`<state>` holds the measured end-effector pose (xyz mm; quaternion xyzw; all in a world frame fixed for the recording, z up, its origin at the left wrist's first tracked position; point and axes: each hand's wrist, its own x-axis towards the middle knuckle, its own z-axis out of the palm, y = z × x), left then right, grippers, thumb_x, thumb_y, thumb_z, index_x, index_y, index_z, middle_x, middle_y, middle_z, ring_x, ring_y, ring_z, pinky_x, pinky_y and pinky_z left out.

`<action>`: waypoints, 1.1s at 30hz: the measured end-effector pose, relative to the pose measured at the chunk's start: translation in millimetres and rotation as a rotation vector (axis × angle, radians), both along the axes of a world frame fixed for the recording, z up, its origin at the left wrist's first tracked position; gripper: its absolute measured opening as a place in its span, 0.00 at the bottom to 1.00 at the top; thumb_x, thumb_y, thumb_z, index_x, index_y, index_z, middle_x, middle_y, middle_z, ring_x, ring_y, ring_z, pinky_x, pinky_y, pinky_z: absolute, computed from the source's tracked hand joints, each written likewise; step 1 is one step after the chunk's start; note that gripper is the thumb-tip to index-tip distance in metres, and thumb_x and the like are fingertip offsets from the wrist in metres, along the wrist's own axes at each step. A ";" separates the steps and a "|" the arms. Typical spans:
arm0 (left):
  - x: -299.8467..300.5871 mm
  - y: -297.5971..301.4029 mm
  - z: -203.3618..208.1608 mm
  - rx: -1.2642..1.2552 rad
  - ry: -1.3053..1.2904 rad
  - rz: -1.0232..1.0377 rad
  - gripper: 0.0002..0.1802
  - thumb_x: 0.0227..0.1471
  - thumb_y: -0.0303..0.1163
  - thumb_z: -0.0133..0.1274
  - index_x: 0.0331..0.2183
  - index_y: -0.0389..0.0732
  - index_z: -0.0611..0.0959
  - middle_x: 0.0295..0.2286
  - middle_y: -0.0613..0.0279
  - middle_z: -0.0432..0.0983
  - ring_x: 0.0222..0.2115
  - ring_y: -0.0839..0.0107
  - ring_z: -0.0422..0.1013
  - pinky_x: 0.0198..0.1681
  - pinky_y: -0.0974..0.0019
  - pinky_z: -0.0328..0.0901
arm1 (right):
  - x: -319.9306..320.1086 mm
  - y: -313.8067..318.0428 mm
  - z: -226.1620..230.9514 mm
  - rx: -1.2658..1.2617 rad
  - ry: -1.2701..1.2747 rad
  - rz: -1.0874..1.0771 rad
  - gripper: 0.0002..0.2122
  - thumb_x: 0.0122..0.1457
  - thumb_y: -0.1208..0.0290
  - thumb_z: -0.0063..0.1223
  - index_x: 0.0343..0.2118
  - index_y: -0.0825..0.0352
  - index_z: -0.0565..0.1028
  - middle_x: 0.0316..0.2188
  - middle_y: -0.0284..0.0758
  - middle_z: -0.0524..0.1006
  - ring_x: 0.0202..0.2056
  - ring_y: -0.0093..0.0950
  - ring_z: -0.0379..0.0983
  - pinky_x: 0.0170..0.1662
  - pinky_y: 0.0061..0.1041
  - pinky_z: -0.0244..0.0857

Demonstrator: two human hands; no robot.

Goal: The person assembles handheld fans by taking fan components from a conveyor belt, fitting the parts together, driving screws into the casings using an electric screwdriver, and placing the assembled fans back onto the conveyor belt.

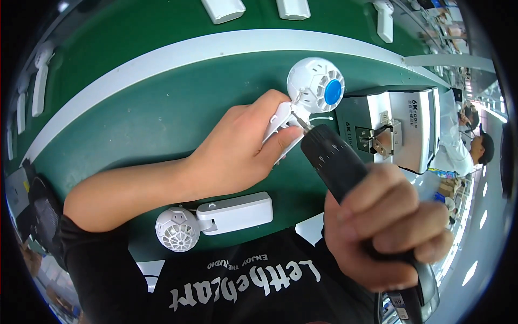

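My left hand (240,143) is closed round the white handle of a small handheld fan (314,83), whose round slotted head with a blue centre points away to the right. A black electric screwdriver (334,159) is gripped in my right hand (388,227), slightly blurred. Its bit tip reaches the fan's neck, just beside my left thumb; whether it sits in a screw is hidden. A short white wire shows by the neck. Nearer my body lies a second white fan (234,213), its grille head to the left and its handle to the right.
Right of the hands stands a white and black screw-feeder box (402,129) with a metal mechanism in front. A curved white strip (216,47) crosses the green table (135,119). Beyond it lie white fan parts (224,9). People sit along the far right.
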<state>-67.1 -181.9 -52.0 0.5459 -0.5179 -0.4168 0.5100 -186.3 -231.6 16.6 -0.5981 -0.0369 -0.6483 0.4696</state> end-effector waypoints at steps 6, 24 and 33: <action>0.8 -2.1 -2.0 0.191 0.313 0.033 0.14 0.59 0.35 0.48 0.43 0.36 0.69 0.33 0.59 0.75 0.26 0.77 0.72 0.27 0.72 0.67 | -81.5 -36.6 52.9 -0.071 -0.063 -0.224 0.09 0.58 0.67 0.45 0.25 0.65 0.64 0.20 0.28 0.62 0.13 0.18 0.57 0.17 0.20 0.52; 4.9 -2.4 -4.0 0.162 0.367 -0.045 0.14 0.59 0.34 0.48 0.43 0.36 0.69 0.34 0.60 0.75 0.27 0.78 0.71 0.30 0.72 0.68 | -29.6 -24.5 33.5 0.122 -0.057 -0.002 0.11 0.57 0.73 0.47 0.20 0.61 0.60 0.17 0.25 0.60 0.14 0.14 0.57 0.20 0.16 0.53; 5.7 -2.4 -2.9 0.154 0.284 -0.061 0.13 0.59 0.34 0.49 0.42 0.36 0.70 0.32 0.62 0.75 0.26 0.78 0.71 0.29 0.73 0.67 | -21.4 -14.8 24.5 0.155 0.010 -0.003 0.12 0.59 0.72 0.46 0.20 0.59 0.59 0.18 0.24 0.58 0.15 0.15 0.57 0.20 0.16 0.53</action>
